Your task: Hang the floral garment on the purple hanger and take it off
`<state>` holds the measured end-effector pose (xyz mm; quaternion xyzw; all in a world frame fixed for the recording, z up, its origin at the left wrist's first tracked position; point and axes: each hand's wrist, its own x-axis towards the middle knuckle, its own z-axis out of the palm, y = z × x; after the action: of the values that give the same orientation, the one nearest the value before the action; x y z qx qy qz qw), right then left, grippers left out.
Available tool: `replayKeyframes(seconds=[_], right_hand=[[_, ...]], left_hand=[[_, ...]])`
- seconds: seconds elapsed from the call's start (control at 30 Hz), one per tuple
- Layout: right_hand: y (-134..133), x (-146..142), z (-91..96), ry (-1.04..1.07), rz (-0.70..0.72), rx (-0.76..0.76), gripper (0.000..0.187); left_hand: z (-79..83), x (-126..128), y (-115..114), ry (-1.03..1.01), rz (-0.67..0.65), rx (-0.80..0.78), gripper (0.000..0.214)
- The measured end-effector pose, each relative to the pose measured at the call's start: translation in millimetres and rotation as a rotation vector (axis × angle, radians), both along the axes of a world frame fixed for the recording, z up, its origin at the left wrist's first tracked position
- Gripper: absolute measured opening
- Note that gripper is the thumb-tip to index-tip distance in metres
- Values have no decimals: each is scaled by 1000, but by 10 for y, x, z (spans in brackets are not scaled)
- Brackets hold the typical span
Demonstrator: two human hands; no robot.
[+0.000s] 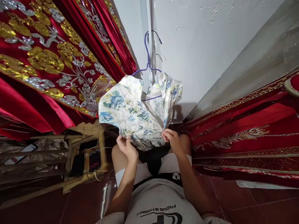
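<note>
A cream garment with blue and green flowers (133,112) hangs on a purple wire hanger (147,59) against the white wall. My left hand (127,147) pinches its lower hem from below, fingers closed on the cloth. My right hand (171,138) grips the bunched fabric at the lower right edge, fingers closed too. The garment is folded and gathered between both hands. I sit with my knees under it.
Red velvet cloth with gold and silver embroidery (46,59) hangs at the left. More red embroidered cloth (245,137) lies at the right. A wooden stool and shelf (77,146) stand at the lower left. The floor is dark red tile (257,208).
</note>
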<state>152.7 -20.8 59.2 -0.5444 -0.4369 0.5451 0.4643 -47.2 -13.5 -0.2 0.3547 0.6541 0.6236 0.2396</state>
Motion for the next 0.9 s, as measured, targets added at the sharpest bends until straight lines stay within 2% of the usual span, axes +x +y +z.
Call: replayKeyframes(seconds=[0.03, 0.07, 0.1, 0.2, 0.23, 0.27, 0.4, 0.5, 0.6, 0.73, 0.8, 0.9], right_hand=[[-9, -14, -8, 14, 17, -32, 30], [-13, -37, -20, 23, 47, -53, 29], [-11, -66, -32, 29, 84, -63, 29], [17, -146, -35, 32, 199, -38, 30], [33, -159, -18, 20, 226, -17, 30], [51, -162, 11, 2, 247, 6, 30], [175, -102, 232, -66, 254, 77, 30], [362, -36, 488, -71, 249, 107, 28], [687, 12, 803, -40, 202, 160, 27], [1234, 0, 1232, 91, -36, 257, 28], [1416, -53, 1389, 141, -72, 291, 30], [1470, -153, 1511, 147, -55, 344, 31]], left_hand=[[-47, 9, 1, 82, 64, 52, 37], [-82, 42, -8, 144, 28, 88, 35], [-104, 95, -24, 187, -97, 104, 33], [-96, 319, -60, 224, -599, 86, 22], [-78, 390, -57, 221, -682, 80, 16], [-56, 450, -45, 217, -708, 78, 12], [39, 574, 43, 185, -673, 58, 21], [109, 615, 101, 173, -688, 92, 24], [148, 657, 131, 218, -759, 155, 26], [45, 662, 104, 274, -851, 192, 25], [-65, 616, 67, 327, -867, 192, 26], [-152, 483, 62, 433, -928, 151, 28]])
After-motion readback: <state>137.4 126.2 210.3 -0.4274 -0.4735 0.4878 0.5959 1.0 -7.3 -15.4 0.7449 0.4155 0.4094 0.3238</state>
